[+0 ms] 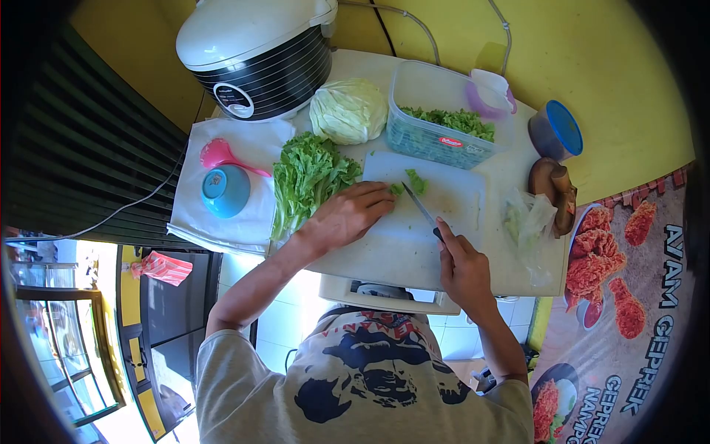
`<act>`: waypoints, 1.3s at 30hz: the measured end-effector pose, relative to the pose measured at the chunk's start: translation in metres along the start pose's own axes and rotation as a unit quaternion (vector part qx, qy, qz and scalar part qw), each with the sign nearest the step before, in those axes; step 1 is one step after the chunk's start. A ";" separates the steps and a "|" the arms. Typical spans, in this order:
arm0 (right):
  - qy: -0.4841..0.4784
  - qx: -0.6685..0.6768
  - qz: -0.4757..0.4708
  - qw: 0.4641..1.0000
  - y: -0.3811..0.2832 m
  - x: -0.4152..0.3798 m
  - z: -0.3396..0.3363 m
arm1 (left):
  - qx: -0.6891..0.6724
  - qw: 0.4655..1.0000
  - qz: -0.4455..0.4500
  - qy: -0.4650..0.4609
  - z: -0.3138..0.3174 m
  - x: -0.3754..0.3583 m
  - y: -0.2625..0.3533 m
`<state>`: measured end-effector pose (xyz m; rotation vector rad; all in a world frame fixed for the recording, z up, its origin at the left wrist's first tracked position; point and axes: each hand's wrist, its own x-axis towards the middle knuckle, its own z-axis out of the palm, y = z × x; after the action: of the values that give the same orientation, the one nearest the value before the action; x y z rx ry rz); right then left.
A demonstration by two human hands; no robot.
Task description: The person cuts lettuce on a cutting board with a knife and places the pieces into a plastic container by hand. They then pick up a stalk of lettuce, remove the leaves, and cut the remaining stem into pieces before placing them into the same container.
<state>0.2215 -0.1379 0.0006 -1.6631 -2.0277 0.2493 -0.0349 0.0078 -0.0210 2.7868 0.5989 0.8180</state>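
My right hand (464,270) is closed round the dark handle of a knife (423,207), whose blade slants up and left over the white cutting board (458,200). Small green leaf pieces (416,181) lie by the blade's tip. At the board's left edge, my left hand (353,213) is bent with its fingers together against a bit of green leaf; what they hold is mostly hidden under them. A bunch of leafy lettuce (307,177) lies just left of the board. Behind the board, a clear plastic box (436,148) holds cut greens (452,123).
A cabbage (349,111) and a rice cooker (255,66) stand at the back. On the left, a blue bowl (225,191) and pink ladle (222,154) rest on white cloth. To the right are a plastic bag (529,222), a blue-lidded tub (556,130) and a brown wooden object (551,185).
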 end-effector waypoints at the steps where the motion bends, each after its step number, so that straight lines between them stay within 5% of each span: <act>1: -0.006 -0.001 -0.002 1.000 0.000 0.000 0.001 | 0.002 1.000 -0.001 0.003 -0.001 0.000 0.001; 39: -0.018 -0.073 -0.059 0.995 0.024 0.027 -0.003 | 0.010 0.998 -0.063 -0.007 -0.003 -0.010 0.022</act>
<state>0.2405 -0.1068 -0.0008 -1.6274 -2.2084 0.0926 -0.0372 -0.0163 -0.0174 2.7365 0.7766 0.7713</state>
